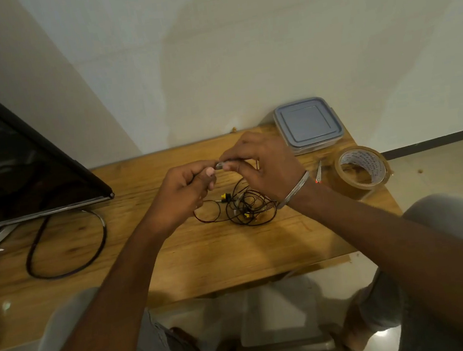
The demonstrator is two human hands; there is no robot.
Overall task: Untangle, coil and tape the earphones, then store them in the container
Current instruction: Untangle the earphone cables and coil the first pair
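Above the middle of the bench [176, 255], the left hand [185, 189] and the right hand [264, 168] meet fingertip to fingertip. Each grip is pressed together, and between them they pinch a small grey piece [220, 165], apparently a plug or an inline part of the earphones [245, 205]; it is too small to tell which. The rest of the earphones lies just below the hands as a loose knot of thin dark cord on the bench, with a few yellow bits showing in it.

The cord looks very light, limp and thin, so it will likely sag, spring back into loops and snag on itself rather than slide free. Hard tugging could tighten the knots or strain the joints at the plug and the buds. The hard parts are the safest places to hold, with each loop then fed out by a light pinch on the cord close to the knot.

The container [308, 125] sits at the far right corner of the bench with its blue-grey lid on, well apart from the tangle. The roll of brown tape [362, 171] stands at the right edge, with small scissors [318, 172] just beside it, near the right wrist. On the left stands a dark screen [18, 160], and a thick black cable [68, 253] curls in front of it.
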